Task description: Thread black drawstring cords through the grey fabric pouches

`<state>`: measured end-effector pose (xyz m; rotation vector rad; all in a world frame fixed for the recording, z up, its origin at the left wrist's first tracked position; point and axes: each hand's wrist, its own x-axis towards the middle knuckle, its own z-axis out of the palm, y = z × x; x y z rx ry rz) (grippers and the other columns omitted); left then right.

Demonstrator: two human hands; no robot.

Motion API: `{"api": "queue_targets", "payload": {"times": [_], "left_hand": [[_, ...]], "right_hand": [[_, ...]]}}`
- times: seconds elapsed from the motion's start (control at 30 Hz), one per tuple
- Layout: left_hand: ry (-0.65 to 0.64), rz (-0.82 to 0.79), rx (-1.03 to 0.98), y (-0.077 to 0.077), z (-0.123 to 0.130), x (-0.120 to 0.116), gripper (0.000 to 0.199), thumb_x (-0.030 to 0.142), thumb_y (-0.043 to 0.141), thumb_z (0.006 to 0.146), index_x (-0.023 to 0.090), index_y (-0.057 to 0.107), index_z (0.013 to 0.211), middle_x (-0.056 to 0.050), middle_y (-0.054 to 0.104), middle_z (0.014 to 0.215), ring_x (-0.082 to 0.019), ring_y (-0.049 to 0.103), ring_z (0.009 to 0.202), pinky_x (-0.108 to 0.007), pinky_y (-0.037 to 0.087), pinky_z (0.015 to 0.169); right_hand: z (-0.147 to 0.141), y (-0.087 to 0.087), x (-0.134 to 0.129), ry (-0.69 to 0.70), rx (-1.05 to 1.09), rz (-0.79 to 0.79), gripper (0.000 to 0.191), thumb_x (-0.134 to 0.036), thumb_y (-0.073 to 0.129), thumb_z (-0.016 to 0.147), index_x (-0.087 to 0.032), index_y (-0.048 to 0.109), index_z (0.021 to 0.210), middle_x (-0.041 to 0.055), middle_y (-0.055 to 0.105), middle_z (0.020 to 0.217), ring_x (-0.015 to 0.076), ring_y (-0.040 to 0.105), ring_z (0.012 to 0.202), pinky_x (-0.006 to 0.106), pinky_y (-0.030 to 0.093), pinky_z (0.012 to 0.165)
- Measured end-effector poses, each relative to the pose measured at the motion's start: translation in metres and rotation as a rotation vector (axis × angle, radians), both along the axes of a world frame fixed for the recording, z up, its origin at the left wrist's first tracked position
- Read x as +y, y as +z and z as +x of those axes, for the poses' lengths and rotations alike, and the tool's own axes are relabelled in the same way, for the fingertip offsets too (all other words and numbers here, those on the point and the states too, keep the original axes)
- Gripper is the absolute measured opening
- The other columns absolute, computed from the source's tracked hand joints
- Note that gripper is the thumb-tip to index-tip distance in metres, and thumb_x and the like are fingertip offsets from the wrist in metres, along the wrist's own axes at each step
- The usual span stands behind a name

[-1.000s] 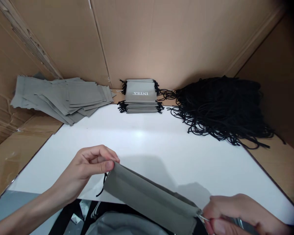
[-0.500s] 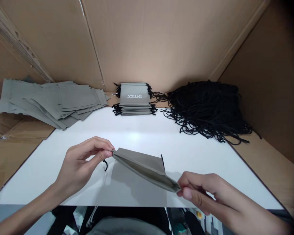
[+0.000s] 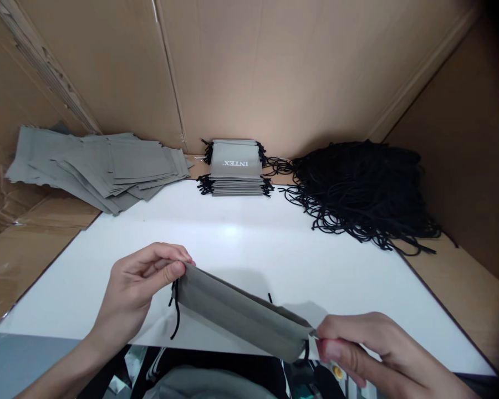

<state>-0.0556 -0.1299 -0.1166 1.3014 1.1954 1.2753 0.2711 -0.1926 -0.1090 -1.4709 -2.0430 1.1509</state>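
A grey drawstring pouch (image 3: 241, 313) is stretched between my two hands above the near part of the white table. My left hand (image 3: 137, 288) pinches its upper left corner between thumb and fingers. At the lower right corner, my right hand (image 3: 366, 343) grips the pouch's edge in a pinch. Short black cord ends hang by the left corner, and a bit of black cord shows at the right corner. The pouch slants down to the right, its long top edge facing up. Its far face is hidden.
Loose grey pouches (image 3: 95, 166) lie heaped at the back left. A neat stack of corded pouches (image 3: 237, 160), the top one printed INTEX, stands at the back middle. Black cords (image 3: 361, 188) are piled at the back right. Cardboard walls (image 3: 316, 72) enclose the white table (image 3: 216, 233).
The pouch has tipped so that its broad side now faces me and its opening shows less. Both hands have come slightly lower, the right one also a little to the right.
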Motion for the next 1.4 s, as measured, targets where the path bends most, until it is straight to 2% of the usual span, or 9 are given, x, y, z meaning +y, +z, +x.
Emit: {"api": "queue_targets", "payload": {"times": [0.17, 0.3, 0.5, 0.73, 0.87, 1.1, 1.2, 1.3, 1.4], "left_hand": [[-0.039, 0.009, 0.047, -0.009, 0.000, 0.009, 0.004, 0.022, 0.076, 0.079, 0.022, 0.075, 0.076, -0.004, 0.072, 0.081, -0.015, 0.068, 0.079, -0.017, 0.055, 0.069], [-0.082, 0.022, 0.071, -0.010, 0.002, 0.016, 0.006, 0.025, 0.077, 0.079, 0.020, 0.075, 0.076, -0.004, 0.072, 0.081, -0.015, 0.067, 0.077, -0.018, 0.055, 0.068], [-0.027, 0.065, 0.095, -0.013, -0.006, 0.024, 0.010, 0.031, 0.080, 0.077, 0.023, 0.075, 0.079, -0.002, 0.072, 0.086, -0.016, 0.067, 0.083, -0.020, 0.056, 0.072], [0.089, -0.044, 0.037, -0.018, -0.020, 0.031, 0.019, 0.037, 0.084, 0.073, 0.024, 0.074, 0.082, -0.001, 0.072, 0.092, -0.016, 0.063, 0.083, -0.021, 0.054, 0.067], [0.122, -0.080, 0.026, -0.015, -0.020, 0.030, 0.020, 0.034, 0.084, 0.073, 0.021, 0.072, 0.082, 0.000, 0.071, 0.092, -0.015, 0.060, 0.082, -0.021, 0.052, 0.065], [0.142, -0.077, 0.060, -0.021, -0.021, 0.029, 0.020, 0.037, 0.082, 0.075, 0.022, 0.071, 0.083, -0.001, 0.071, 0.092, -0.017, 0.060, 0.078, -0.024, 0.051, 0.057], [0.124, -0.042, 0.192, -0.023, -0.023, 0.030, 0.022, 0.042, 0.078, 0.077, 0.023, 0.071, 0.084, -0.001, 0.072, 0.093, -0.021, 0.063, 0.082, -0.031, 0.054, 0.065], [0.156, 0.125, 0.545, -0.013, -0.018, 0.029, 0.027, 0.049, 0.068, 0.084, 0.025, 0.071, 0.097, 0.000, 0.072, 0.103, -0.028, 0.066, 0.098, -0.046, 0.053, 0.088], [0.214, 0.501, 0.836, 0.006, 0.000, 0.026, 0.041, 0.043, 0.066, 0.088, 0.025, 0.061, 0.124, -0.003, 0.064, 0.126, -0.033, 0.058, 0.120, -0.052, 0.044, 0.107]], "right_hand": [[-0.011, 0.009, 0.014, -0.023, 0.048, -0.072, 0.044, -0.050, 0.046, 0.099, -0.024, 0.061, 0.067, 0.0003, 0.063, 0.063, 0.0172, 0.062, 0.064, 0.026, 0.049, 0.064], [-0.017, 0.015, 0.018, -0.064, 0.131, -0.268, 0.042, -0.053, 0.055, 0.095, -0.022, 0.063, 0.068, -0.0008, 0.063, 0.063, 0.0159, 0.060, 0.067, 0.027, 0.047, 0.071], [-0.017, 0.009, 0.029, -0.072, 0.377, -0.444, 0.039, -0.052, 0.064, 0.091, -0.017, 0.070, 0.078, 0.0016, 0.066, 0.063, 0.0115, 0.054, 0.058, 0.023, 0.039, 0.055], [-0.013, 0.009, 0.036, -0.203, 0.525, -0.219, 0.029, -0.044, 0.067, 0.092, -0.017, 0.073, 0.082, 0.0043, 0.071, 0.073, 0.0099, 0.054, 0.061, 0.022, 0.046, 0.060], [-0.016, 0.011, 0.035, -0.259, 0.582, -0.066, 0.018, -0.035, 0.074, 0.088, -0.020, 0.073, 0.098, 0.0029, 0.071, 0.079, 0.0103, 0.058, 0.068, 0.019, 0.047, 0.060], [-0.022, 0.011, 0.036, -0.263, 0.642, -0.001, 0.009, -0.026, 0.069, 0.091, -0.021, 0.076, 0.089, 0.0006, 0.072, 0.075, 0.0067, 0.058, 0.062, 0.016, 0.048, 0.058], [-0.021, 0.012, 0.036, -0.278, 0.614, 0.023, 0.010, -0.026, 0.069, 0.091, -0.021, 0.075, 0.085, -0.0001, 0.071, 0.073, 0.0070, 0.058, 0.062, 0.015, 0.048, 0.058], [-0.021, 0.011, 0.037, -0.336, 0.568, 0.063, 0.013, -0.029, 0.068, 0.091, -0.020, 0.073, 0.083, 0.0000, 0.070, 0.072, 0.0082, 0.058, 0.063, 0.017, 0.048, 0.059], [-0.024, 0.007, 0.037, -0.415, 0.531, 0.152, 0.014, -0.030, 0.068, 0.092, -0.021, 0.072, 0.082, -0.0005, 0.069, 0.071, 0.0092, 0.059, 0.064, 0.019, 0.048, 0.061]]}}
